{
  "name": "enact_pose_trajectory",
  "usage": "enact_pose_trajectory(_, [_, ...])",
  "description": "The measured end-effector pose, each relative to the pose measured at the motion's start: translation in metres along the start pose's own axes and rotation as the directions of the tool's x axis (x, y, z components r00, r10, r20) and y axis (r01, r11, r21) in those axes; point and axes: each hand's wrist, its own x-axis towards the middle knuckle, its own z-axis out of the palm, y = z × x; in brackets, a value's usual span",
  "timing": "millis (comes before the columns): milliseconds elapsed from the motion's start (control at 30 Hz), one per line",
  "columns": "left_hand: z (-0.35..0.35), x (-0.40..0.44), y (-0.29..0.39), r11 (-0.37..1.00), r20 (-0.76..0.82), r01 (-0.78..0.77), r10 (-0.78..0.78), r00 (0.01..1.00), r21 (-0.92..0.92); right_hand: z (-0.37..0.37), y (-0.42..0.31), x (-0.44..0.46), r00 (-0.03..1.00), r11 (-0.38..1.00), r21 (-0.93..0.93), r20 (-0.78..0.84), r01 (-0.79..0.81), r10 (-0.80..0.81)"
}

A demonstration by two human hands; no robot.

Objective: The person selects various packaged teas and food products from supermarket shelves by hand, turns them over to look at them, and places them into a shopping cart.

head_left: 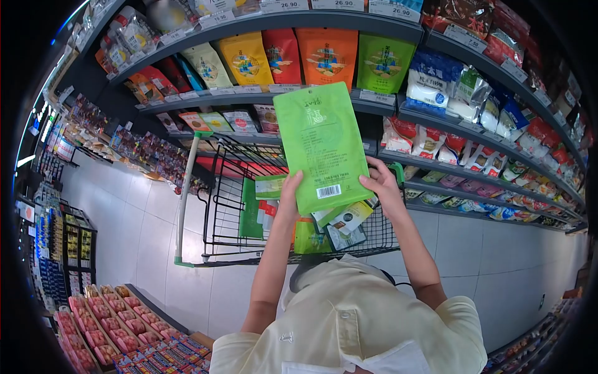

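Observation:
A light green food pouch is held upright between both hands above a shopping cart. Its printed side, with a barcode near the bottom, faces me. My left hand grips the pouch's lower left edge, thumb on the front. At the lower right edge, my right hand is closed the same way; the fingers behind the pouch are partly hidden. Below it in the cart lie several packets, among them a green pouch and a white-and-yellow packet.
Shelves ahead carry a row of coloured pouches, including an orange pouch and a yellow pouch. White bags fill the shelves at right. A display of pink packages stands at lower left. Pale tiled floor runs around the cart.

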Motion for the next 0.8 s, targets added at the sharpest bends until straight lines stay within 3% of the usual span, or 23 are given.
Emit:
enact_pose_trajectory(133, [0.018, -0.005, 0.015, 0.975, -0.065, 0.191, -0.199, 0.978, -0.112, -0.004, -0.006, 0.005, 0.966, 0.962, 0.111, -0.036, -0.249, 0.255])
enact_pose_trajectory(400, [0.004, -0.001, 0.007, 0.951, -0.064, 0.283, -0.293, 0.954, -0.127, -0.004, 0.0, 0.006, 0.967, 0.962, 0.101, -0.024, -0.252, 0.255])
enact_pose_trajectory(533, [0.011, -0.005, 0.017, 0.995, -0.028, 0.066, -0.064, 0.998, 0.075, -0.008, 0.006, 0.005, 0.987, 0.988, -0.024, 0.047, -0.15, 0.151])
enact_pose_trajectory(800, [0.003, -0.005, 0.021, 0.99, -0.023, 0.027, -0.024, 0.999, 0.141, -0.025, 0.03, 0.009, 0.977, 0.983, -0.139, 0.158, -0.118, 0.14])
